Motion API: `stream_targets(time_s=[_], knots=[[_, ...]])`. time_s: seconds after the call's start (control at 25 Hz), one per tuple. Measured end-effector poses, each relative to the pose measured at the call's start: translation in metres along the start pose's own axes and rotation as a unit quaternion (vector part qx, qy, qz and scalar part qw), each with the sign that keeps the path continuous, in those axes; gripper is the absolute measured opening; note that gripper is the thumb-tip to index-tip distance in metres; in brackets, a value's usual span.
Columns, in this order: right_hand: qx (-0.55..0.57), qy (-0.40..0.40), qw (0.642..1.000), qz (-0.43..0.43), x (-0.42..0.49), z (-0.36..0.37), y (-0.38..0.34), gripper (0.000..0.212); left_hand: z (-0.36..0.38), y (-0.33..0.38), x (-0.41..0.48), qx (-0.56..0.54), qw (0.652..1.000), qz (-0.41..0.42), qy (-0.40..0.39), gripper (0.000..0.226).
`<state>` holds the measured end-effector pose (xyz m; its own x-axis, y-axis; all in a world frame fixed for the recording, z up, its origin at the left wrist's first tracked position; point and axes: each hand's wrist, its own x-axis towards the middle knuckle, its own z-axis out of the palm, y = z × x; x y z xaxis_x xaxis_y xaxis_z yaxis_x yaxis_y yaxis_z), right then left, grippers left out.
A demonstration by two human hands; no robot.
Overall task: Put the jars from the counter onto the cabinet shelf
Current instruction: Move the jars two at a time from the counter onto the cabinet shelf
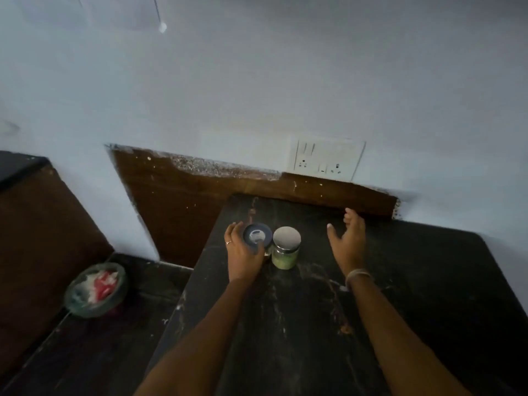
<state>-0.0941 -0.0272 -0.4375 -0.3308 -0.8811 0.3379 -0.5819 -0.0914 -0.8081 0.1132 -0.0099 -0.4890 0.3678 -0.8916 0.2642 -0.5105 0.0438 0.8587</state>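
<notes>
Two jars stand side by side on the dark counter [400, 281]. The left one is a jar with a dark blue lid [257, 235], and my left hand [243, 255] is wrapped around its left and front side. Right beside it stands a glass jar with a silver lid and pale green contents [285, 248]. My right hand [347, 241] hovers to the right of the green jar with fingers spread, apart from it and holding nothing. No cabinet shelf is in view.
A white socket plate [327, 157] sits on the wall behind the counter. On a lower dark surface at the left stands a green bowl [95, 292] with white and red scraps. A brown panel [177, 201] runs along the wall.
</notes>
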Motion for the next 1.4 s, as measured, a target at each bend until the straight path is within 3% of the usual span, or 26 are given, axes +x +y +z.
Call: stream_targets(time_s=[0.2,0.4,0.6,0.76,1.0,1.16,1.4], knots=[[-0.007,-0.163,0.972,0.168,-0.064,0.068,0.059,0.08,0.015,-0.065,-0.026,-0.004,0.975,-0.175,-0.136,0.102],[0.033,-0.206,0.961,0.179,-0.063,0.119,0.097,0.097,0.05,-0.102,-0.009,-0.032,0.971,-0.21,-0.107,0.103],[0.096,-0.142,0.971,0.166,-0.053,0.163,0.106,0.096,0.075,-0.126,0.018,-0.014,0.981,-0.18,-0.077,0.091],[0.085,-0.089,0.982,0.144,-0.053,0.177,0.114,0.09,0.083,-0.136,0.024,0.045,0.984,-0.154,-0.078,0.092],[0.048,-0.03,0.993,0.103,-0.056,0.168,0.103,0.085,0.077,-0.121,0.014,-0.023,0.987,-0.152,-0.038,0.086],[0.028,0.01,0.997,0.071,-0.063,0.136,0.081,0.08,0.058,-0.088,0.012,-0.03,0.994,-0.094,-0.047,0.085],[0.052,0.086,0.995,0.01,-0.048,0.055,0.005,0.074,0.008,0.015,0.023,-0.023,0.998,0.039,-0.048,0.087]])
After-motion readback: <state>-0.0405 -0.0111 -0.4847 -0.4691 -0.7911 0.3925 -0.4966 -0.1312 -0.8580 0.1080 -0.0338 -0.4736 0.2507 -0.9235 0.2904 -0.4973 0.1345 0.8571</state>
